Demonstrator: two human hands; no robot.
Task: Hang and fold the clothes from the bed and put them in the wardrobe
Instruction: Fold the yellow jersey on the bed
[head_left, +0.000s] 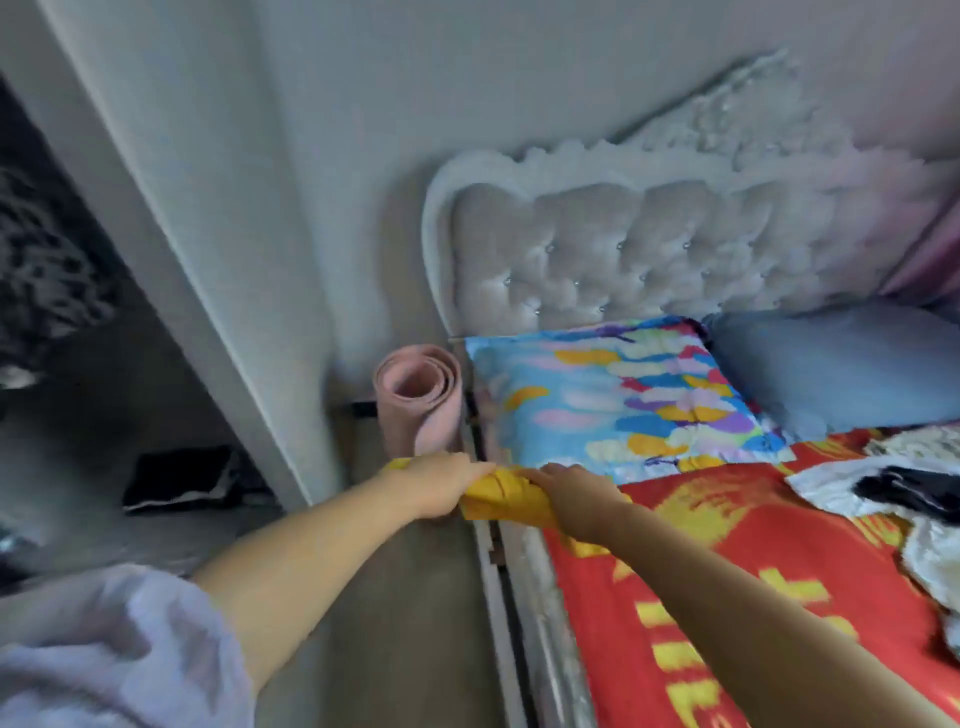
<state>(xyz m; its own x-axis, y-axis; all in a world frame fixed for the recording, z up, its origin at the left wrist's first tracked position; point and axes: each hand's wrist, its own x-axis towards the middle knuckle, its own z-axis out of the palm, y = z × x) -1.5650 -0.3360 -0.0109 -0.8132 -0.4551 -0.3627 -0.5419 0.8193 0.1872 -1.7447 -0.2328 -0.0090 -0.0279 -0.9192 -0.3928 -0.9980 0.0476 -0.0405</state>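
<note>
Already your left hand and right hand grip the bunched yellow cloth garment at opposite ends, so its long axis runs between them. It sits at the near edge of the red-and-gold printed bedspread, with the open wardrobe to your left, nearer the left hand.

This is a bedroom in a home, as shown by the bed with a red and yellow cover, its tufted grey headboard, a colourful pillow and a blue pillow, and the open wardrobe just beside it.
</note>
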